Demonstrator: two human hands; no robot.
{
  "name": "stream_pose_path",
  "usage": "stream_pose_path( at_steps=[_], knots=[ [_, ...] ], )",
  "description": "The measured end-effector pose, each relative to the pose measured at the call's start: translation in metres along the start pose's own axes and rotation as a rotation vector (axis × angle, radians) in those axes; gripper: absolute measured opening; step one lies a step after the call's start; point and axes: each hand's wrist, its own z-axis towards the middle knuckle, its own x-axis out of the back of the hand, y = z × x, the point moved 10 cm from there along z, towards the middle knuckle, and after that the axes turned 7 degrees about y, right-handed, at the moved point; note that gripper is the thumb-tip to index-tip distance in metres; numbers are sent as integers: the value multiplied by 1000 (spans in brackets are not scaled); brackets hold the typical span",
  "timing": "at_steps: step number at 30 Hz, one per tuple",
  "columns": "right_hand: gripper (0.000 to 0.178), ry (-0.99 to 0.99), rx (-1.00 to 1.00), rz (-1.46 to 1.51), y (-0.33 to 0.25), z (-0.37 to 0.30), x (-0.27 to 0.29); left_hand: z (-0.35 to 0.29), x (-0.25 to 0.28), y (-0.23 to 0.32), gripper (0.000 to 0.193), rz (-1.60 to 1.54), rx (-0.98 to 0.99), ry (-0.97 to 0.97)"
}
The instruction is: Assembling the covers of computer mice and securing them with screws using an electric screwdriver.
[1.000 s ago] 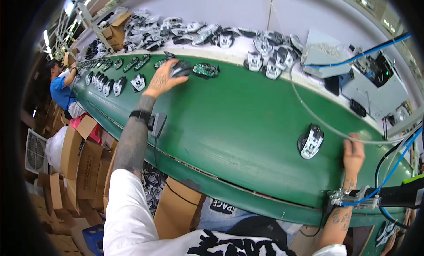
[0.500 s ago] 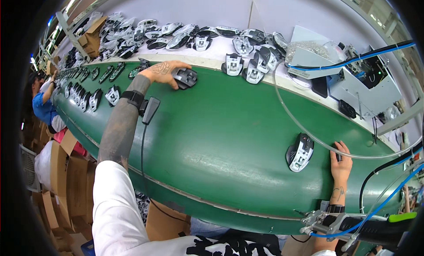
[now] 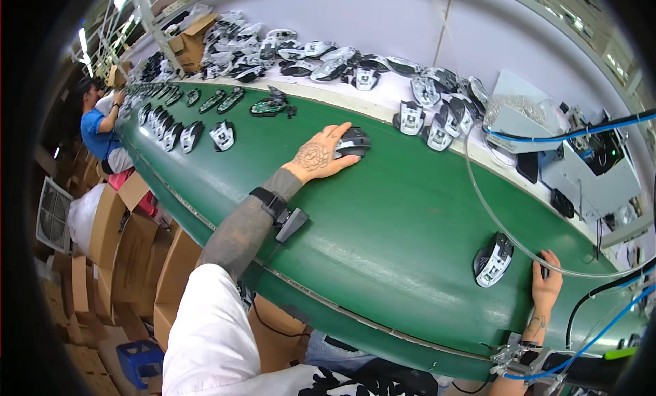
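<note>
My left hand reaches across the green conveyor belt, its fingers and thumb wrapped round a dark computer mouse shell. At the right, my right hand rests on the belt with curled fingers against a small dark item, mostly hidden by the hand. Just left of that hand lies a black and silver mouse part, its pale inner side up. Beyond my left hand sits a green circuit board in a black base. A single silver and black shell lies farther left.
Along the back, a white ledge carries heaps of mouse shells. A machine with a screw-filled tray stands at the back right. A clear hose, cables and a clamp-like metal fixture surround my right arm. A co-worker stands far left.
The view has swung, shifting the scene rightward and down. My left hand has brought the dark mouse shell a little nearer over the belt. My right hand stays beside the mouse part.
</note>
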Motion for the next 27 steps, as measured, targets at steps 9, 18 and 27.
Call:
stream_pose_path(
  at_steps=[9, 18, 27],
  knots=[
    [30, 23, -44, -58, 4, -2, 5, 53, 71, -112, 52, 486, 229, 240],
    [31, 22, -20, -39, 3, -4, 1, 81, 32, -230, 69, 405, 685, -231],
    [29, 16, -34, 9, 15, 0, 5, 97, 111, -196, 21, 304, 197, 527]
  ],
)
